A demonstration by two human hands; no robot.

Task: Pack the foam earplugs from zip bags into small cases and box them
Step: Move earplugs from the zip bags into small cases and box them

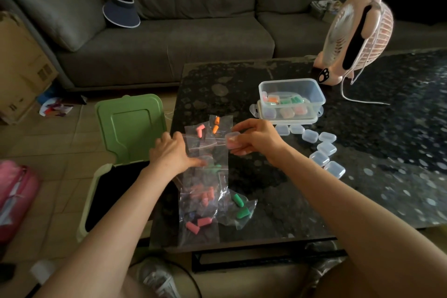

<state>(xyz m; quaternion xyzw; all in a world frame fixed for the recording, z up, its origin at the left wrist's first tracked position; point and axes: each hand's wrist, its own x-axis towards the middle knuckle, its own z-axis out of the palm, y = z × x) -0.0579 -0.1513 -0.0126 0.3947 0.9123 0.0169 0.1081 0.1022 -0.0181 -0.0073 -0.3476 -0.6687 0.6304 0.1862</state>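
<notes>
Clear plastic case (234,135) is pinched in my right hand (256,140), left hand (171,152) spread on the zip bags (205,176); pink earplugs (231,144) inside.

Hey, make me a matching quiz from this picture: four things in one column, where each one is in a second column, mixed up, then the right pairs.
Things
1. fan
2. sun visor
3. green lid
4. small case

Places
A. on the sofa
B. in the right hand
C. left of the table, standing open over the bin
D. on the table, beyond the clear box

Pairs: 1-D, 2-A, 3-C, 4-B
</notes>
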